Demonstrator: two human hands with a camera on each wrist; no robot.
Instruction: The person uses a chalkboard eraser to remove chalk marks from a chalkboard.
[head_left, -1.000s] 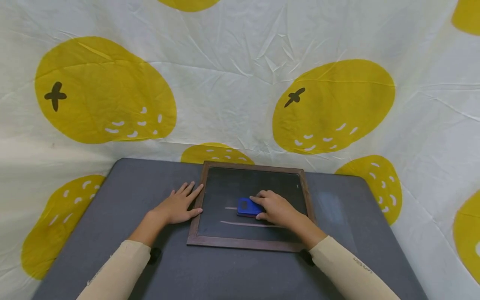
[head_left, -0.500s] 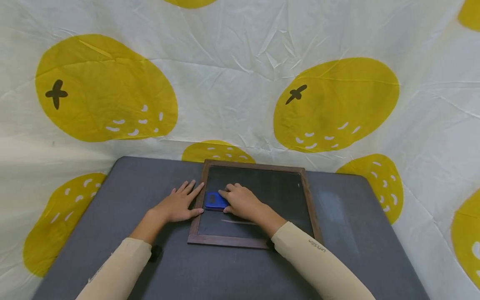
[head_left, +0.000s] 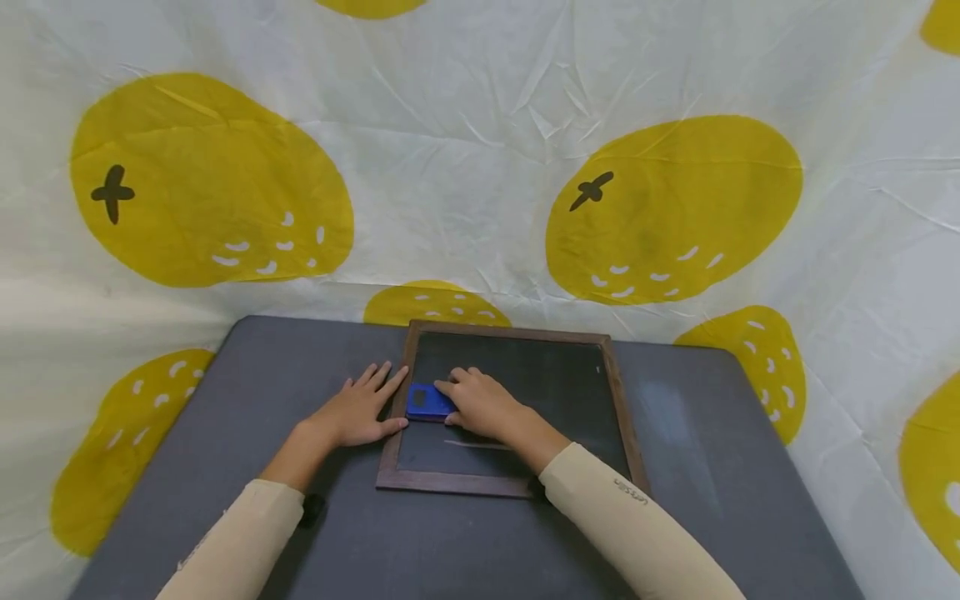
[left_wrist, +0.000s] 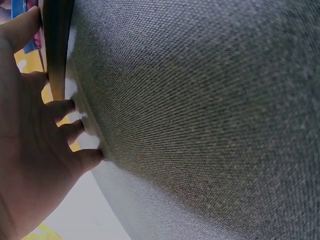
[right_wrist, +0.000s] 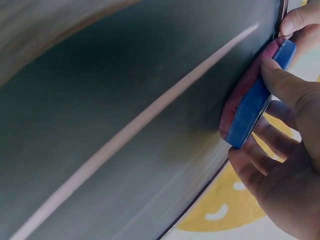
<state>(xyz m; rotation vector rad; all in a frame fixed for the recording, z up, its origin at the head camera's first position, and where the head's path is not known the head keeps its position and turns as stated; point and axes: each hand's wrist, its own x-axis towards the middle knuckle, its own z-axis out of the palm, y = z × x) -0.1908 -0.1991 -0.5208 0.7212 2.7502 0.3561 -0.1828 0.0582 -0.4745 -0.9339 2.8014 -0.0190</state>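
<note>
A blackboard [head_left: 525,375] in a brown wooden frame lies on the dark grey table. My right hand [head_left: 482,403] grips a blue chalkboard eraser [head_left: 427,402] between thumb and fingers, at the board's left side. In the right wrist view the eraser's reddish felt [right_wrist: 245,95] faces the board surface. One pale pink chalk line [right_wrist: 135,125] runs across the board below the eraser; the right forearm covers part of it in the head view. My left hand [head_left: 358,408] lies spread beside the board, thumb and index fingertip on the left frame bar [left_wrist: 56,45], the other fingers on the table.
The grey table [head_left: 465,542] extends around the board, with a faint whitish smear [head_left: 667,417] right of it. Behind hangs a white curtain [head_left: 450,183] printed with yellow fruit shapes. A small pale mark [head_left: 597,369] sits near the board's upper right.
My right hand has swept the eraser left across the board to the left frame bar. The upper short chalk line has gone from view. My left hand has stayed in place.
</note>
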